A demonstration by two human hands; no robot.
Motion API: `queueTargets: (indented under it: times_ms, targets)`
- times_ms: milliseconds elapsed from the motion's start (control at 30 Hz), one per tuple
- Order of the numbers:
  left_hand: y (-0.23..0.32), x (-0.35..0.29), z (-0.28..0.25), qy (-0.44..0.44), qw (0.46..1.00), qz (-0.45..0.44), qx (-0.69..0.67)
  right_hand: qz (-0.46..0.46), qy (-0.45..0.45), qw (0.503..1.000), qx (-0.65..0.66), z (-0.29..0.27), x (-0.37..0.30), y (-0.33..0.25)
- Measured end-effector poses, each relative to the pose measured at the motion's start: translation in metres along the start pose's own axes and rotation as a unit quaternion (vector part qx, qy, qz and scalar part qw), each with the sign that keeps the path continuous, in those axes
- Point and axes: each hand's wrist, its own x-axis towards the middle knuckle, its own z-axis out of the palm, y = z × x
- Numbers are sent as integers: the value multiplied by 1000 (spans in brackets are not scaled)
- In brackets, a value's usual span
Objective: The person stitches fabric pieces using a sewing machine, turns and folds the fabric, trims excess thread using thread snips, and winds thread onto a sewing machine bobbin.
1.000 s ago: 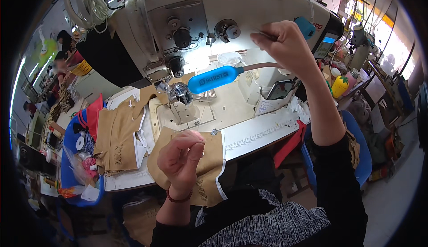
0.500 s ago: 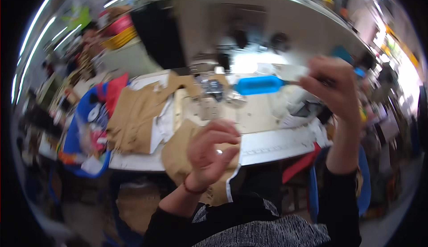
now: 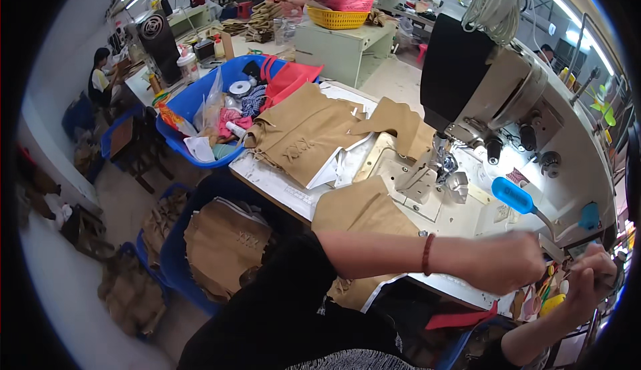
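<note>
An industrial sewing machine stands over tan fabric pieces lying unattended on the table. Both hands meet at the far right edge: left hand fisted, right hand closed on something small I cannot make out. Seemingly a tool-handling step; returning to the fabric needs care

Head view looks down, close over the sewing table.
</note>
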Motion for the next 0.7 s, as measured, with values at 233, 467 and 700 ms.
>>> queueTargets:
  times_ms: [233,467,700]
  targets:
    - [39,-78,38,-403,893,-75,-184,137,153,979,-3,-24,-19,21]
    - [23,-74,9,-384,902,-190,-54,-8,269,924,-271,-14,-83,0]
    - [23,-7,-7,196,804,-345,-444,-218,-187,939,-188,87,-91,10]
